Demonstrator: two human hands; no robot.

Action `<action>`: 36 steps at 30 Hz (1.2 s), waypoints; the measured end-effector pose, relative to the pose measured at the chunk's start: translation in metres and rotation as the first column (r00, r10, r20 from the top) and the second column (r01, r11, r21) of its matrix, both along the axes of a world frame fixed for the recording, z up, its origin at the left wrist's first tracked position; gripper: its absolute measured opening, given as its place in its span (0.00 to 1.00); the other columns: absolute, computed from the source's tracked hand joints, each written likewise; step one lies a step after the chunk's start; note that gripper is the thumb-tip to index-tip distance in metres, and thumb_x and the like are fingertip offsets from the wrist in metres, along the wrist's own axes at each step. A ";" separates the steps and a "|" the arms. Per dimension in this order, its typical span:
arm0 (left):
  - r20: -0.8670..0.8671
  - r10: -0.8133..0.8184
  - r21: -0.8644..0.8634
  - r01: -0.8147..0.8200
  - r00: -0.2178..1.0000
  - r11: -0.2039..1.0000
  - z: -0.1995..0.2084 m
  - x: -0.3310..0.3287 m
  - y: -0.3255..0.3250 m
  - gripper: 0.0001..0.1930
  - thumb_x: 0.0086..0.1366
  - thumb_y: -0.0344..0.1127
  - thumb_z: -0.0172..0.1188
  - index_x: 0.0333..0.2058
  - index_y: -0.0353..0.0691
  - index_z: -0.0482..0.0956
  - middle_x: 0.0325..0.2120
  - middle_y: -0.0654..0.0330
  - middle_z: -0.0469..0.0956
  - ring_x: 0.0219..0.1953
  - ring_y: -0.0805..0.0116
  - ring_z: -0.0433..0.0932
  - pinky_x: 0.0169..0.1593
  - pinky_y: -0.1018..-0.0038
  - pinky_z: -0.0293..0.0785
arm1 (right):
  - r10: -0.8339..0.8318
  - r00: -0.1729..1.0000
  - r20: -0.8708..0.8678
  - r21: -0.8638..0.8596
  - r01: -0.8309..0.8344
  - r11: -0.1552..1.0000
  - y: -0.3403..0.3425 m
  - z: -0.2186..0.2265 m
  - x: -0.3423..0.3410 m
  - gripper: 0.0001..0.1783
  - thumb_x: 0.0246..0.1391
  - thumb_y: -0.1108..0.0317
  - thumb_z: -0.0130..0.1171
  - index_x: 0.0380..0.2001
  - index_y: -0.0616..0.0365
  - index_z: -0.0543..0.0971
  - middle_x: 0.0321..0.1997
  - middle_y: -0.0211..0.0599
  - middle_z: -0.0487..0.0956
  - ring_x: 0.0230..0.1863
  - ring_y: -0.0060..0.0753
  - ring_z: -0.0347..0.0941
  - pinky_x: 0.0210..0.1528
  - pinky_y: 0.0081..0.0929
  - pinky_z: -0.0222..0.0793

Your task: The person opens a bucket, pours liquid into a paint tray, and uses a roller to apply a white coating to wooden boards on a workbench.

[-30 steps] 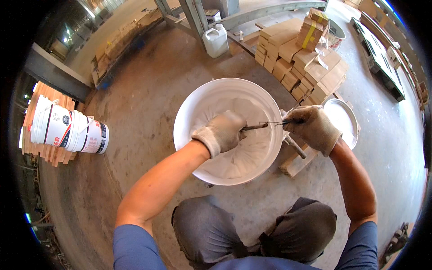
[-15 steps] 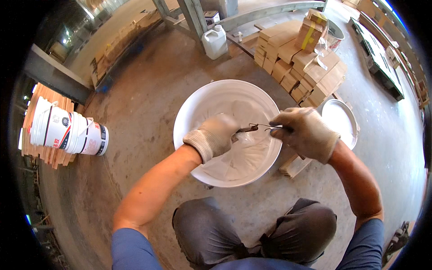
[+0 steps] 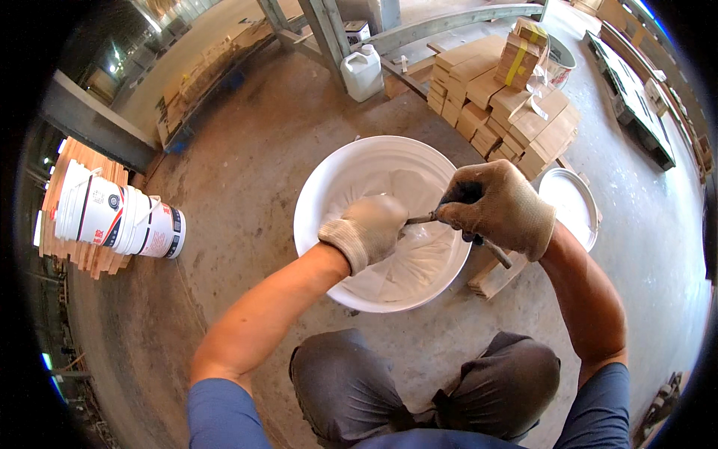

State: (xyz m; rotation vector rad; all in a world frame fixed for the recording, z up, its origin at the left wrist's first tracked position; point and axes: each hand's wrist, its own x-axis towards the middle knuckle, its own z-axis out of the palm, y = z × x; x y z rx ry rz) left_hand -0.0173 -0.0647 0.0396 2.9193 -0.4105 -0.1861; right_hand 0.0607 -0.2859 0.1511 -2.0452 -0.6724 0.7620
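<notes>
A wide white bucket (image 3: 314, 262) stands before my knees, with a crumpled translucent plastic liner (image 3: 400, 266) inside. Over its middle is my left hand (image 3: 372, 226) in a pale knitted glove, its fingers curled closed. What they hold is mostly hidden. A short, dark, narrow piece (image 3: 421, 218) spans from this hand to the fingertips of my right hand (image 3: 497, 206). That hand, gloved with dark-stained fingertips, is closed above the bucket's right rim. A thin grey rod (image 3: 499, 254) pokes out below it; whether rod and dark piece are one thing, I cannot tell.
Stacked wooden boards (image 3: 493, 105) lie beyond the bucket to the right. A round white lid (image 3: 568, 202) rests near a wood offcut (image 3: 493, 277). White pails (image 3: 123, 217) lie on planks at left. A white jug (image 3: 363, 72) stands by a metal post (image 3: 325, 37).
My right hand has turned over and closed in toward the left hand. The thin wire loop seen between the hands no longer shows, and a grey rod now sticks out below the right hand.
</notes>
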 end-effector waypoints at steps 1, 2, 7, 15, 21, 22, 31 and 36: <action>-0.021 -0.002 0.015 0.002 1.000 1.000 -0.001 -0.001 -0.002 0.07 0.64 0.34 0.64 0.35 0.38 0.85 0.33 0.46 0.84 0.39 0.43 0.84 0.45 0.54 0.81 | 0.050 0.999 -0.002 -0.060 -0.050 0.997 0.000 0.005 0.003 0.11 0.56 0.67 0.73 0.34 0.65 0.87 0.28 0.33 0.85 0.25 0.19 0.80 0.31 0.23 0.79; -0.044 -0.003 0.031 0.004 0.999 1.000 -0.002 -0.003 -0.004 0.06 0.63 0.33 0.64 0.34 0.38 0.86 0.32 0.46 0.84 0.39 0.43 0.84 0.45 0.54 0.81 | 0.086 0.992 -0.094 -0.069 -0.092 0.993 -0.001 0.007 0.005 0.10 0.56 0.67 0.73 0.34 0.65 0.87 0.28 0.33 0.86 0.26 0.19 0.80 0.31 0.23 0.80; -0.103 0.002 0.033 0.001 0.995 0.999 0.001 -0.004 -0.011 0.05 0.60 0.29 0.64 0.32 0.38 0.86 0.32 0.44 0.85 0.38 0.43 0.85 0.45 0.53 0.82 | 0.184 0.955 -0.231 -0.073 -0.206 0.976 -0.016 -0.006 0.003 0.11 0.53 0.68 0.75 0.35 0.65 0.87 0.29 0.34 0.86 0.28 0.21 0.82 0.34 0.24 0.82; -0.056 -0.013 0.015 0.014 0.998 1.000 -0.007 -0.007 -0.006 0.06 0.59 0.29 0.63 0.33 0.38 0.87 0.31 0.43 0.84 0.38 0.42 0.85 0.44 0.54 0.82 | 0.090 0.996 0.026 0.146 -0.093 0.985 -0.010 -0.027 -0.034 0.15 0.51 0.66 0.78 0.38 0.63 0.86 0.32 0.38 0.87 0.33 0.24 0.83 0.39 0.27 0.82; -0.093 0.004 0.046 0.001 0.996 0.999 -0.008 -0.006 -0.001 0.06 0.59 0.29 0.63 0.34 0.38 0.87 0.32 0.44 0.84 0.38 0.43 0.84 0.44 0.55 0.82 | -0.015 0.969 0.247 0.071 -0.002 0.997 -0.021 -0.009 0.006 0.08 0.53 0.72 0.73 0.36 0.62 0.86 0.29 0.34 0.85 0.28 0.21 0.79 0.34 0.26 0.79; -0.122 -0.035 0.058 0.042 0.992 0.997 -0.007 -0.005 -0.003 0.06 0.59 0.29 0.63 0.34 0.38 0.87 0.32 0.44 0.84 0.38 0.43 0.84 0.44 0.55 0.82 | -0.097 0.986 0.135 0.027 0.095 0.995 -0.020 -0.003 0.012 0.07 0.54 0.73 0.72 0.35 0.62 0.86 0.28 0.33 0.85 0.27 0.19 0.78 0.31 0.24 0.78; -0.047 0.061 0.016 -0.060 0.997 0.998 0.000 -0.012 -0.001 0.06 0.59 0.27 0.63 0.35 0.36 0.86 0.34 0.44 0.84 0.39 0.41 0.83 0.45 0.54 0.81 | 0.171 0.971 0.166 -0.122 -0.152 0.981 -0.027 -0.006 0.007 0.17 0.53 0.58 0.77 0.39 0.61 0.88 0.34 0.38 0.87 0.32 0.28 0.83 0.39 0.29 0.82; -0.051 0.082 0.015 -0.081 0.995 0.997 -0.003 -0.008 -0.001 0.05 0.59 0.27 0.63 0.33 0.36 0.86 0.34 0.41 0.83 0.40 0.42 0.84 0.45 0.54 0.80 | 0.183 0.971 0.156 -0.292 -0.131 0.947 -0.010 -0.025 -0.008 0.10 0.54 0.68 0.71 0.38 0.61 0.88 0.35 0.42 0.88 0.33 0.31 0.83 0.44 0.32 0.81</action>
